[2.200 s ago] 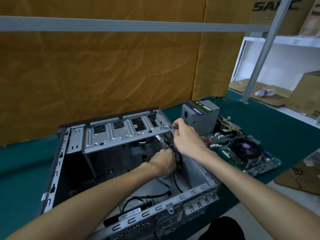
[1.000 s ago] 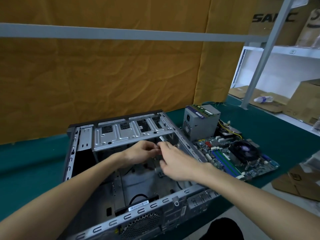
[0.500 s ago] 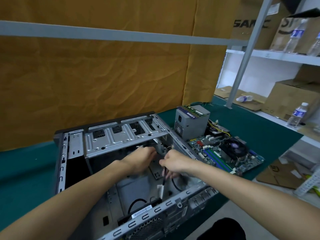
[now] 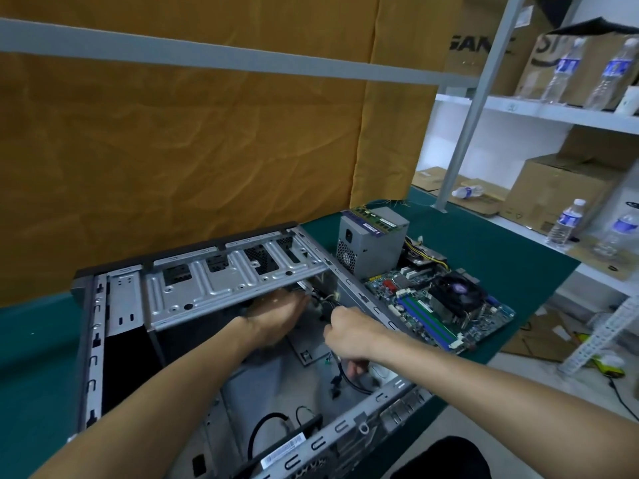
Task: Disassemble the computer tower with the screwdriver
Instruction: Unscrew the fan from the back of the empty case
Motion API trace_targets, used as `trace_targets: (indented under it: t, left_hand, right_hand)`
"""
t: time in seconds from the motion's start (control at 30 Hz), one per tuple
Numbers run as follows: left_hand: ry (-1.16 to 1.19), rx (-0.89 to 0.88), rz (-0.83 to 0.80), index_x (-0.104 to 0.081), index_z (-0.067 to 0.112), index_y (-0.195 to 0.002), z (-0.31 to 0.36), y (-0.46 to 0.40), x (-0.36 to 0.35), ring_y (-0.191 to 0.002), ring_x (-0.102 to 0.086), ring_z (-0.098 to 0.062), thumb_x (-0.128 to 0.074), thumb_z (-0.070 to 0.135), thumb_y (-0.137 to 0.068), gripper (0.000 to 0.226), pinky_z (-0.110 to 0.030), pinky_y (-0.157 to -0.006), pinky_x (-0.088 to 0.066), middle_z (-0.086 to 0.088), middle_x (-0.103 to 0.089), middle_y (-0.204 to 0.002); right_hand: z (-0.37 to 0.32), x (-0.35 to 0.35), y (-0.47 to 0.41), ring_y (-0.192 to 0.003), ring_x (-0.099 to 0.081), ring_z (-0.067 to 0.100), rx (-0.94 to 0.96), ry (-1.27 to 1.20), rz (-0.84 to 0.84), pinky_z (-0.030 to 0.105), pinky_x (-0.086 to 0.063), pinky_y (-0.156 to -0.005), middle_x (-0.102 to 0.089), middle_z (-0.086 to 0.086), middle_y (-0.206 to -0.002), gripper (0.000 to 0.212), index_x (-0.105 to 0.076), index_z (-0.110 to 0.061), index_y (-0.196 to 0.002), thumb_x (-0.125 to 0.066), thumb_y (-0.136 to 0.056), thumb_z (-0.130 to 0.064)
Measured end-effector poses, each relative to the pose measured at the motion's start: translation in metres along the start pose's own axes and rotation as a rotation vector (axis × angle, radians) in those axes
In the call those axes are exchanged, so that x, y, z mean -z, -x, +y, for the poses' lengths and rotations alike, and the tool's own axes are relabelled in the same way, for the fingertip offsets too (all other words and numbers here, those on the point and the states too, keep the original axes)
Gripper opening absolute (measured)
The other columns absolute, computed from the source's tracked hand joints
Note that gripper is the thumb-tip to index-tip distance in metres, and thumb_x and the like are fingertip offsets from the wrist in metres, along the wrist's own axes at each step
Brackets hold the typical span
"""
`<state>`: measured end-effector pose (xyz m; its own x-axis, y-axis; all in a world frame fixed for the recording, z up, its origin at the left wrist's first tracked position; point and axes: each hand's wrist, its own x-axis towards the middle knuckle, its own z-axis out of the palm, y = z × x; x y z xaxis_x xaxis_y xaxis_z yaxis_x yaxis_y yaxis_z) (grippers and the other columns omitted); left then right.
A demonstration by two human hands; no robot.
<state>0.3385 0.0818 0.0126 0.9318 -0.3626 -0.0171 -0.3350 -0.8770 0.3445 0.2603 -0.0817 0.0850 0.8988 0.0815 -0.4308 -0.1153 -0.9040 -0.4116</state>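
Note:
The open grey computer tower lies on its side on the green table. Both hands are inside it, under the drive bay bracket. My left hand reaches beneath the bracket toward the front wall, and its fingertips are hidden. My right hand is curled round a bundle of black cables that hangs down from it. No screwdriver is in view.
A grey power supply with memory sticks on top and a motherboard with its fan lie on the green table right of the case. Shelving with cardboard boxes and water bottles stands at the right. An orange curtain hangs behind.
Both hands moved from the case's right wall to under the drive bay bracket. My right hand has closed on the black cables and drawn them toward me. The view swung right.

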Motion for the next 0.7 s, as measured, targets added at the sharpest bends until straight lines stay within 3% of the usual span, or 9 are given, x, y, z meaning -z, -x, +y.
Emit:
trace_targets:
  t: [0.07,0.2,0.3,0.37,0.43,0.5,0.6,0.63,0.7]
  left_hand:
    - [-0.036,0.019,0.024,-0.041,0.026,-0.085,-0.003,-0.004,-0.001,-0.082,-0.047,-0.022,-0.027,0.038,-0.106,0.028,-0.04,-0.1,-0.042,0.003,-0.037,-0.074]
    - [-0.049,-0.056,0.035,-0.048,0.022,-0.077,0.004,-0.008,-0.006,-0.068,-0.048,-0.018,-0.024,0.043,-0.108,0.045,-0.033,-0.071,-0.035,0.002,-0.048,-0.073]
    - [0.016,-0.09,0.02,-0.047,0.023,-0.075,0.007,-0.009,-0.006,-0.064,-0.048,-0.009,-0.024,0.044,-0.108,0.046,-0.032,-0.069,-0.033,0.003,-0.051,-0.072]
    - [0.04,-0.13,0.005,-0.05,0.023,-0.08,0.008,-0.009,-0.005,-0.065,-0.048,-0.01,-0.028,0.041,-0.109,0.041,-0.032,-0.071,-0.035,0.001,-0.054,-0.075]
    - [0.04,-0.166,-0.004,-0.052,0.021,-0.085,0.01,-0.01,-0.005,-0.067,-0.05,-0.015,-0.03,0.038,-0.109,0.037,-0.033,-0.071,-0.038,-0.001,-0.055,-0.078]
    - [0.039,-0.172,-0.011,-0.051,0.023,-0.085,0.011,-0.01,-0.005,-0.071,-0.053,-0.019,-0.03,0.038,-0.109,0.036,-0.034,-0.072,-0.04,-0.001,-0.055,-0.08]
    - [0.057,-0.145,-0.033,-0.046,0.026,-0.076,0.012,-0.014,-0.005,-0.068,-0.051,-0.017,-0.031,0.038,-0.109,0.038,-0.032,-0.07,-0.037,0.001,-0.051,-0.075]
    - [0.065,-0.128,-0.04,-0.047,0.024,-0.074,0.012,-0.016,-0.006,-0.066,-0.05,-0.016,-0.032,0.039,-0.109,0.041,-0.032,-0.069,-0.037,0.001,-0.051,-0.073]
    - [0.058,-0.1,-0.032,-0.046,0.022,-0.067,0.013,-0.018,-0.006,-0.061,-0.049,-0.013,-0.034,0.04,-0.108,0.046,-0.031,-0.063,-0.034,0.002,-0.049,-0.068]
  right_hand:
    - [-0.002,0.001,0.0,-0.043,-0.065,0.027,-0.003,0.013,0.022,0.027,-0.051,-0.04,-0.07,0.029,-0.074,0.034,-0.058,0.01,-0.1,-0.034,-0.105,-0.013]
    - [-0.001,0.0,-0.003,-0.046,-0.068,0.027,0.006,0.024,0.057,0.035,-0.059,-0.049,-0.067,0.023,-0.065,0.032,-0.057,0.007,-0.098,-0.035,-0.105,-0.014]
    - [0.001,-0.001,-0.007,-0.044,-0.066,0.021,0.017,0.005,0.118,0.029,-0.052,-0.04,-0.063,0.015,-0.083,0.036,-0.037,0.002,-0.14,-0.04,-0.106,-0.009]
    - [0.004,-0.003,-0.009,-0.045,-0.061,0.018,0.078,-0.017,0.151,0.031,-0.048,-0.037,-0.057,0.009,-0.088,0.04,-0.028,-0.009,-0.14,-0.043,-0.104,-0.005]
    - [0.006,-0.002,-0.008,-0.059,-0.06,0.021,0.12,0.023,0.176,0.042,-0.05,-0.049,-0.056,0.007,-0.089,0.029,-0.035,-0.011,-0.128,-0.043,-0.101,-0.003]
    - [0.007,-0.004,-0.007,-0.075,-0.06,0.023,0.105,0.1,0.148,0.038,-0.044,-0.059,-0.056,0.006,-0.096,0.039,-0.038,-0.007,-0.14,-0.045,-0.101,-0.006]
    - [0.005,-0.004,-0.007,-0.111,-0.062,0.036,0.04,0.191,0.045,0.033,-0.043,-0.074,-0.052,0.019,-0.133,0.061,-0.024,-0.002,-0.153,-0.05,-0.099,-0.011]
    - [0.005,-0.004,-0.008,-0.11,-0.064,0.038,0.018,0.205,0.005,0.032,-0.046,-0.073,-0.049,0.021,-0.137,0.062,-0.022,-0.001,-0.153,-0.049,-0.098,-0.01]
    - [0.005,-0.001,-0.013,-0.074,-0.071,0.032,-0.006,0.135,-0.044,0.028,-0.054,-0.055,-0.053,0.021,-0.12,0.041,-0.038,0.003,-0.135,-0.045,-0.096,-0.007]
